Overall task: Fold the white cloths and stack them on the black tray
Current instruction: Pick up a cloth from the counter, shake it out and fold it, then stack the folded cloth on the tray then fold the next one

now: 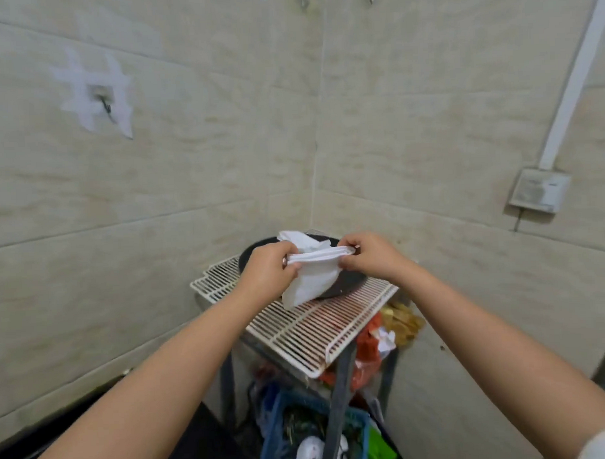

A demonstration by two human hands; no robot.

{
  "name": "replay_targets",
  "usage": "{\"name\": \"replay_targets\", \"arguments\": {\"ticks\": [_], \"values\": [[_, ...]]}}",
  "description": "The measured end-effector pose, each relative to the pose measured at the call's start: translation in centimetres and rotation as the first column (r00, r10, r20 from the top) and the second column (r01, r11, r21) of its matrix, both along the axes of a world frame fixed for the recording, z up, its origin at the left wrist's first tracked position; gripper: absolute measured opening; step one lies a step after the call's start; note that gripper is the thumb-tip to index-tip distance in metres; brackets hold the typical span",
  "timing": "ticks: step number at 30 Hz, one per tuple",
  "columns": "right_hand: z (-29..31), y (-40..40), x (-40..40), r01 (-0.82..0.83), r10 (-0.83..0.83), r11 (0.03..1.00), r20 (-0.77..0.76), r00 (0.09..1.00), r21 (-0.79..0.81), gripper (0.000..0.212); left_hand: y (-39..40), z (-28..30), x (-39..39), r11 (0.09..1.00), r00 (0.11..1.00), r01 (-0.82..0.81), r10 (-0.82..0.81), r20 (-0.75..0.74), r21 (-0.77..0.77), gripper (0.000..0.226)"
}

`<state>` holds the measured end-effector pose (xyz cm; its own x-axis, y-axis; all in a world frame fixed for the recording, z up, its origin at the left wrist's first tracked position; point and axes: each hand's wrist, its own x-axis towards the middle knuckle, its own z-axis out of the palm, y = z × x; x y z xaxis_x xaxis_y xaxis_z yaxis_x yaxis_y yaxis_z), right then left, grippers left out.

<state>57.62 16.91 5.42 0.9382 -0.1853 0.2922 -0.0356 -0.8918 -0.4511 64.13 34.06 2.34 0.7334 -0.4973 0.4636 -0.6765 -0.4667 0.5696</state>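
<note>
Above the black tray (347, 282), between my two hands, hangs the white cloth (313, 273) I am folding; its top edge is pulled straight from one grip to the other, and the rest droops in a loose flap whose lower corner reaches down over the tray's near rim toward the wire rack (308, 328); I hold it up in the air, I judge, so that the layers fall even before I double it over; my left hand (266, 270) has its fingers curled tight round the cloth's left end, and my right hand (370, 256) pinches the right end between thumb and curled fingers, so both grips are closed on the same cloth; behind it, on the far side of the tray, lies another white cloth (299, 239), bunched rather than flat from what I can see, though my hands hide part of it and I cannot tell how neatly it is folded; the tray sits toward the far end of the rack, near the corner of the tiled wall (189, 164), which leaves the bare near part free for working; under the rack stand a blue crate (277, 432) of odds and ends and some red and yellow bags (370, 350); the fold in hand looks about half made, and the stacking is still to come
</note>
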Motion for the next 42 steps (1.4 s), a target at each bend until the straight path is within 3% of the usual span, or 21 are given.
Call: {"name": "replay_targets", "arguments": {"ticks": [7,14,18,21,23,25,28,32,37,42], "values": [[1.8,-7.3,13.3,-0.094,0.085,0.995,0.160,0.983,0.044,0.017,-7.7,3.5,9.5,0.964,0.944,-0.266,0.256,0.207,0.019,0.024],[-0.7,-14.6,25.6,-0.266,0.251,0.963,0.205,0.946,0.050,0.017,-14.7,1.1,18.4,0.887,0.875,-0.454,0.427,0.229,0.083,0.026],[-4.4,-16.9,28.5,-0.356,0.333,0.933,0.262,0.906,0.045,0.020,-16.3,-1.5,19.2,0.888,0.827,-0.450,0.371,0.423,0.100,0.029],[-8.0,-18.7,28.7,-0.470,0.465,0.883,0.151,0.872,-0.006,0.019,-16.4,-4.6,18.5,0.849,0.830,-0.430,0.239,0.504,0.307,0.030],[-9.6,-19.7,28.5,-0.533,0.534,0.845,0.055,0.843,-0.039,0.018,-16.4,-6.2,17.8,0.812,0.888,-0.392,0.213,0.408,0.431,0.031],[-10.4,-20.0,28.3,-0.589,0.589,0.807,-0.022,0.808,-0.051,0.019,-16.7,-6.9,17.4,0.792,0.917,-0.390,0.288,0.275,0.469,0.037],[-10.0,-20.0,28.1,-0.611,0.604,0.790,-0.106,0.790,-0.047,0.023,-17.0,-6.9,17.0,0.707,0.891,-0.453,0.389,0.236,0.543,0.035],[-8.8,-20.0,27.3,-0.584,0.552,0.804,-0.221,0.804,-0.117,0.042,-17.2,-6.0,15.6,0.689,0.863,-0.499,0.447,0.234,0.525,0.042],[-6.2,-14.6,22.8,-0.587,0.562,0.773,-0.168,0.810,-0.239,0.047,-12.7,-4.3,11.0,0.550,0.709,-0.679,0.662,0.242,0.486,0.040],[-3.9,-2.1,14.3,-0.750,0.758,0.615,-0.078,0.647,-0.242,0.046,-2.4,-3.1,0.1,0.323,0.499,-0.776,0.840,0.214,0.541,0.040]]}}
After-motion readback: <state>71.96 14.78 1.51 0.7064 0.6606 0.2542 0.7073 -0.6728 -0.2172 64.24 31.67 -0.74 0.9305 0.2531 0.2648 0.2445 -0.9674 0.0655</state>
